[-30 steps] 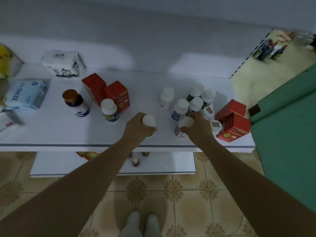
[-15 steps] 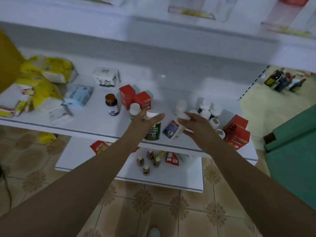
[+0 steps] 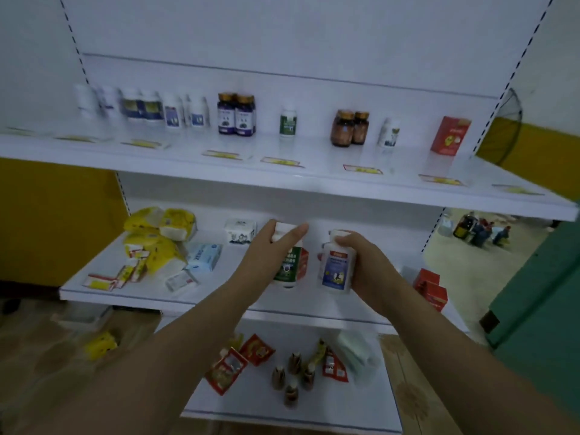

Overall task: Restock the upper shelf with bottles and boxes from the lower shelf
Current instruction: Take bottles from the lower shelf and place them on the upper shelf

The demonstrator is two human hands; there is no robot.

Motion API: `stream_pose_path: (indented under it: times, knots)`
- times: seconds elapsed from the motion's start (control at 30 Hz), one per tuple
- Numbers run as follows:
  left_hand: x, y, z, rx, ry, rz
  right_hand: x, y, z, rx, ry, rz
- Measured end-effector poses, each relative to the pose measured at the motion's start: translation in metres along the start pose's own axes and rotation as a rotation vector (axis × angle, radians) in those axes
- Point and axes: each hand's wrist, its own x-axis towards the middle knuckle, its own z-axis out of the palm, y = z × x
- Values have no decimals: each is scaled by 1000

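Head view: both arms reach forward at a white shelf unit, each hand carrying one bottle in the air in front of the lower shelf point(image 3: 219, 298)
Left hand point(image 3: 266, 255): wrapped round a green-label bottle point(image 3: 287, 268), fingers over its white cap; the bottle is upright with its cap up
Right hand point(image 3: 361, 262): grasps a blue-label bottle point(image 3: 335, 268) from its right side, thumb near the cap; this one is also upright and just beside the green one, though I cannot tell if they touch
Upper shelf point(image 3: 314, 180): above and beyond both hands; it already has a row of bottles and a red box point(image 3: 450, 136) at its right end
Key relation: each bottle's long axis is vertical, so both can likely go up and over the shelf edge without turning. A matching green bottle point(image 3: 288, 122) stands almost straight above the left hand, and a similar white bottle point(image 3: 389, 133) stands up and to the right of the right hand, so each hand is the nearer one to its own kind
Change: half a second ago the blue-label bottle lay tilted in the right hand and both bottles were low, close over the lower shelf; now both are upright and raised, and the view has swung up to take in the upper shelf
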Motion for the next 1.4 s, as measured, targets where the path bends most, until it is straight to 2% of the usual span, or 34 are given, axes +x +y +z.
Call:
stream_pose_path:
  times: [0.2, 0.37, 0.5, 0.63, 0.77, 1.13, 1.4]
  knots:
    - [-44, 54, -38, -50, -10, 82, -53, -46, 59, -40, 53, -28]
    - [-72, 95, -51, -154, -10, 87, -78, -90, 93, -152, 18, -187]
    - [-74, 118, -60, -93, 42, 102, -85, -113, 114, -173, -10, -259]
    - [-88, 140, -68, -164, 19, 202, -88, -124, 129, -165, -65, -299]
    - [-90, 146, -79, -147, -8, 232, -85, -129, 141, -191, -106, -315]
    - [-77, 152, -142, -146, 54, 282, -50, -125, 190, -175, -217, -321]
    - [-29, 132, -194, -154, 99, 202, 5, -109, 225, -153, -279, -268]
